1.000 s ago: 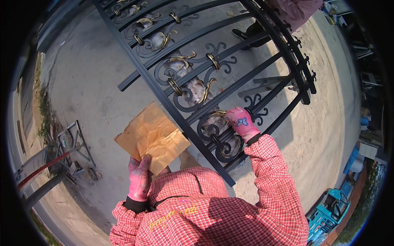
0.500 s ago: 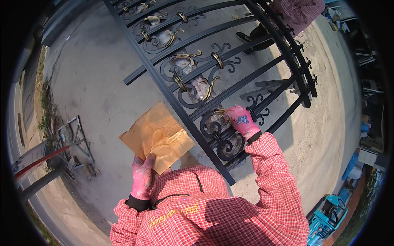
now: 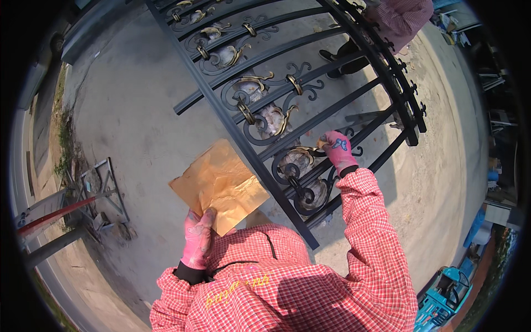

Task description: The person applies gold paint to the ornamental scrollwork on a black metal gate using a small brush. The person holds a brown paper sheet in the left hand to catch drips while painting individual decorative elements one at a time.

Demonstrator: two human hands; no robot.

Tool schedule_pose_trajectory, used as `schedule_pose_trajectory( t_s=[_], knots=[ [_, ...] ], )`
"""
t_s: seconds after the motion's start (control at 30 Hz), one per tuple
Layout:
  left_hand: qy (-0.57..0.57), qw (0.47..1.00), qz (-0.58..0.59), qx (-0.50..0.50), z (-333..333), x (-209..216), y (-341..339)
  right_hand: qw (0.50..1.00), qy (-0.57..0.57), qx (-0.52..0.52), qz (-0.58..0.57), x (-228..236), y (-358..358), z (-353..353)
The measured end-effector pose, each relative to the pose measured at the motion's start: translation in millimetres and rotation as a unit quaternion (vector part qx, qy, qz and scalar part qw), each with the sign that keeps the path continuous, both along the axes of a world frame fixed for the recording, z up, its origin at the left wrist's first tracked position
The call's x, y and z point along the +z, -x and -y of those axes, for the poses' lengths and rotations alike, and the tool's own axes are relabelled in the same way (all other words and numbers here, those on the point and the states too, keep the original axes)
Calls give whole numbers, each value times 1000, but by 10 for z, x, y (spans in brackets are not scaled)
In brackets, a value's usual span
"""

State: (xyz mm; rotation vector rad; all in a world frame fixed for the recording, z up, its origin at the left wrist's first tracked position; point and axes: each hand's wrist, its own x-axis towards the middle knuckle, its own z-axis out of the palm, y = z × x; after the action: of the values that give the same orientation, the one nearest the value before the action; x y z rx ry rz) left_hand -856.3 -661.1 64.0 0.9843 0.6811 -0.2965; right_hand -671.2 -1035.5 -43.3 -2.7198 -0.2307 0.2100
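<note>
My left hand (image 3: 197, 239), in a pink glove, grips a creased brown sheet of paper or card (image 3: 224, 185) by its lower corner, thumb on top. The sheet has a shiny gold patch. My right hand (image 3: 339, 149), also in a pink glove, is closed over a bar of a dark metal gate panel (image 3: 310, 130), beside the nearest scroll ornament (image 3: 298, 171). A small tan bit shows at its fingertips; I cannot make out what it is. Farther scrolls (image 3: 271, 105) carry gold-coloured leaves and collars.
A person in a checked top (image 3: 395, 25) stands beyond the panel's far right side. Left on the concrete lies a metal frame (image 3: 108, 191) with rubble, near a red bar (image 3: 61, 213). A turquoise machine (image 3: 445, 296) stands at lower right.
My right hand has shifted slightly right and up along the bar, uncovering more of the nearest scroll. The sheet in my left hand sits slightly farther right in view.
</note>
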Motion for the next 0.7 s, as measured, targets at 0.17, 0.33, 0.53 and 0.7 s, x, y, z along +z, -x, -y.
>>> schedule_pose_trajectory(
  t_s=[0.17,0.33,0.53,0.7],
  knots=[
    [39,996,61,-57,-20,-10,-40,840,-482,-243,-54,479,424,-249],
    [76,987,70,-122,-88,15,-151,794,-566,-224,-14,1137,1012,-782],
    [123,968,72,-205,-120,121,-191,870,-464,-161,39,1487,1497,-1562],
    [121,958,56,-256,-125,-6,-128,971,-177,-43,155,1445,1601,-1749]
  ],
)
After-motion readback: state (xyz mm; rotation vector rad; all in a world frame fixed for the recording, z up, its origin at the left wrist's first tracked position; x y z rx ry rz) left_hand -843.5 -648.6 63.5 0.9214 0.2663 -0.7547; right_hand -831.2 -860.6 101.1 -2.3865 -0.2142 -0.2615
